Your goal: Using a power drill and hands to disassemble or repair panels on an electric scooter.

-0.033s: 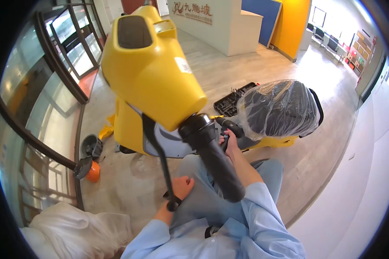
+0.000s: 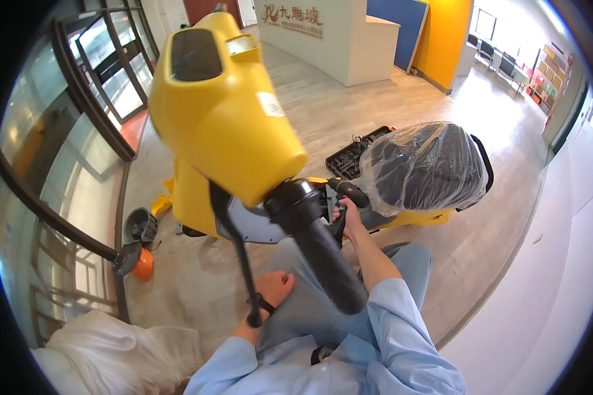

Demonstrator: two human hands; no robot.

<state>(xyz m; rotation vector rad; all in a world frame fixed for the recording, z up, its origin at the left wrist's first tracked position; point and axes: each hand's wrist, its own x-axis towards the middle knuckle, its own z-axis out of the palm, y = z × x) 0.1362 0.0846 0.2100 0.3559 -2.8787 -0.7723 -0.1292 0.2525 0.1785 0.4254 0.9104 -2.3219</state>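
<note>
In my right hand is a black cordless drill, its body pointing away at the middle of a yellow scooter. The drill's tip is hard to make out behind the bars. My left hand, in a loose fist with nothing visible in it, rests on my thigh beside the brake lever. A black handlebar grip juts toward me between my arms, below the yellow handlebar cover. Clear plastic film wraps the scooter's black seat.
Behind the scooter lies an open black tool case. At left are a dark bucket and an orange helmet, near glass doors. White cloth or film is heaped at lower left. A white counter stands farther back.
The handlebar with its yellow cover, grip and lever has swung a little to the left and down. More of the drill shows beside it; both hands stay nearly where they were.
</note>
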